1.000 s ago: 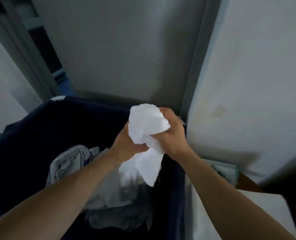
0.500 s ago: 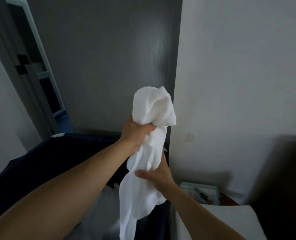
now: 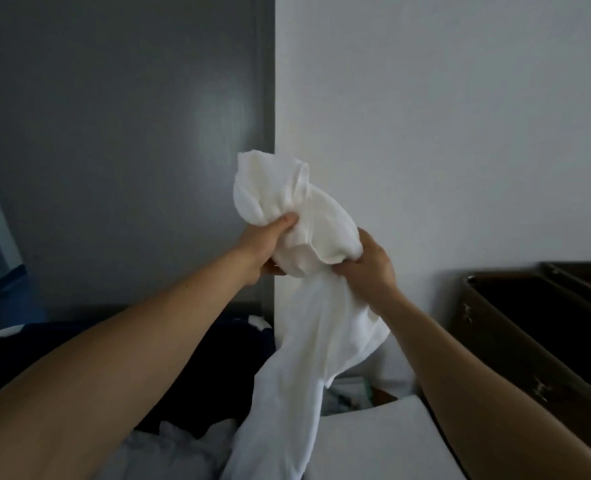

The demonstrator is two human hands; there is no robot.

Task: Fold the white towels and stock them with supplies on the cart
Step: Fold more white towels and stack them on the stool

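Dim, flat, greyish indoor light, brightest on towel (image 3: 309, 220). Soft glare patch on dark door (image 3: 214, 112) above left hand (image 3: 263, 247). Wide-angle bending and softness toward edges.

I've pulled the towel (image 3: 297, 233) up, well clear above the bin (image 3: 224, 348); my right hand (image 3: 370, 268) moved up too, now gripping the bunched top.

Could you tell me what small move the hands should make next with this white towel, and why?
Probably draw the left hand and right hand apart to spread the white towel open: it is bunched between them, its tail hanging loose below, so no edges are lined up for folding yet.
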